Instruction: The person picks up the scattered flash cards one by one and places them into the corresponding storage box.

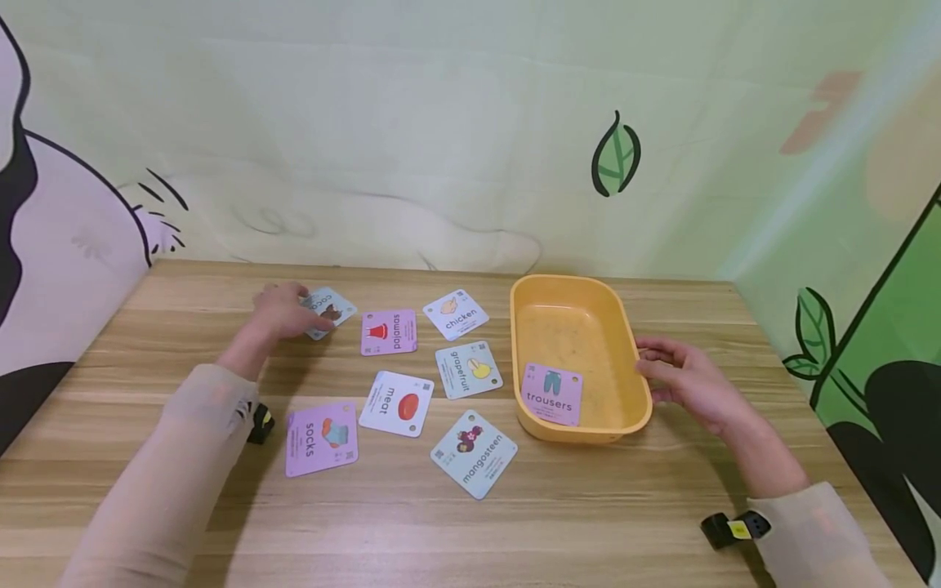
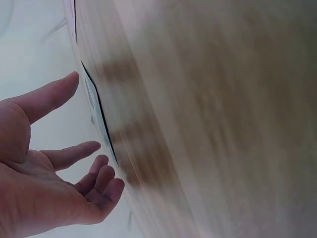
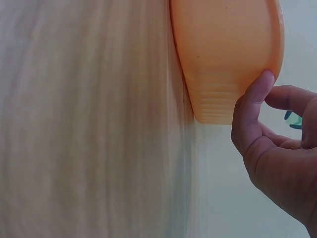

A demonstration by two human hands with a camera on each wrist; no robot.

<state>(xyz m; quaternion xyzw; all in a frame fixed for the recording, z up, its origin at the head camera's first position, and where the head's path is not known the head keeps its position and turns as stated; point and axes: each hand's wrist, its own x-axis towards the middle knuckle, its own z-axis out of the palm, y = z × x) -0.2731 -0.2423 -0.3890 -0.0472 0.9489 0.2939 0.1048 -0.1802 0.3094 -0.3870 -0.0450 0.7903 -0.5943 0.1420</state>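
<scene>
My left hand point(image 1: 283, 310) reaches over a pale blue card point(image 1: 332, 305) lettered "coco", the rest of the word covered. Thumb and fingers are spread around the card's edges, and the left wrist view shows the card point(image 2: 97, 106) edge-on near the fingertips. On the other side, my right hand point(image 1: 687, 380) is at the right rim of a yellow plastic bin point(image 1: 632, 327); its thumb and bent fingers meet at that rim, which the right wrist view shows close up. Inside the bin, at the near left, leans a purple "trousers" card point(image 1: 551, 395).
Between the left hand and the bin lie a purple card with a red garment point(image 1: 390, 332), a "chicken" card point(image 1: 456, 314), a "grapefruit" card point(image 1: 468, 370) and a "meat" card point(image 1: 397, 403). Nearer are "socks" point(image 1: 322, 439) and "mangosteen" cards point(image 1: 474, 454). A printed backdrop point(image 1: 441, 147) rises behind the wooden table.
</scene>
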